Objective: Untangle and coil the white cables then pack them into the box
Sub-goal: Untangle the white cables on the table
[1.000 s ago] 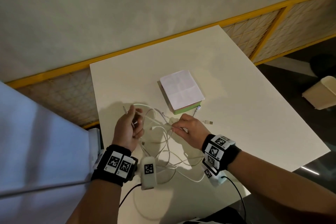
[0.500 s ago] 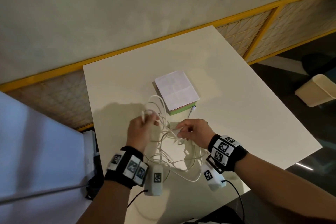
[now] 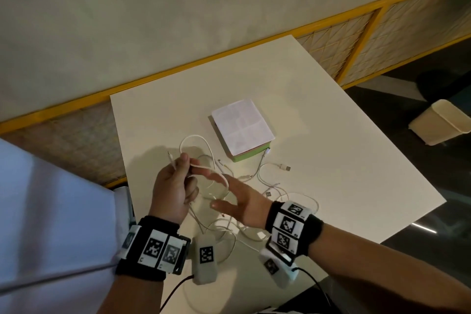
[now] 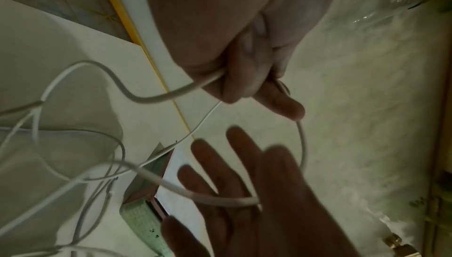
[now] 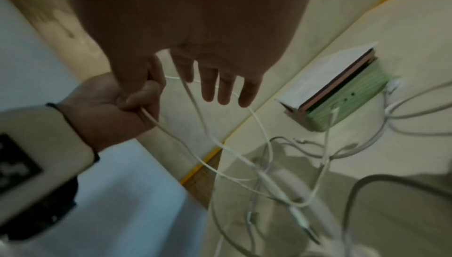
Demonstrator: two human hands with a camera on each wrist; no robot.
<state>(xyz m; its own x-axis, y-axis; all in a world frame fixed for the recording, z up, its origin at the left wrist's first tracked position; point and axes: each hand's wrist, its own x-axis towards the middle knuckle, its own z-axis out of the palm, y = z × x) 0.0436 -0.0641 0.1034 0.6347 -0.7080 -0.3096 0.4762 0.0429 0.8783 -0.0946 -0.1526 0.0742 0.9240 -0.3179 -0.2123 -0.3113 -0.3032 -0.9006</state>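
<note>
Head view, from the left: the left hand (image 3: 170, 187) is raised over the table (image 3: 331, 160), thumb and fingers pinching one white cable (image 3: 204, 166) just behind its plug, which sticks up past the knuckles. Beside it the right hand (image 3: 234, 199) is flat and relaxed, gripping nothing, with that same cable draped over its straight fingers (image 4: 244, 164) in a half loop. The other cables (image 3: 267, 186) lie in a loose tangle on the table beneath and to the right of both hands, one plug near the box (image 3: 248, 155), which sits shut just beyond the tangle, white lid over a green base.

My reading is that the first coil is being started. To do it well, the pinch should stay fixed as the anchor while the right hand feeds even turns toward it, lifting the strand clear of the heap so no neighbour is dragged along. Any snag should be eased out, not pulled.

The table is plain white and smooth, set against a pale wall with a yellow rail (image 3: 229, 58). Far right, on a dark floor, stands a cream bin (image 3: 441, 122).
</note>
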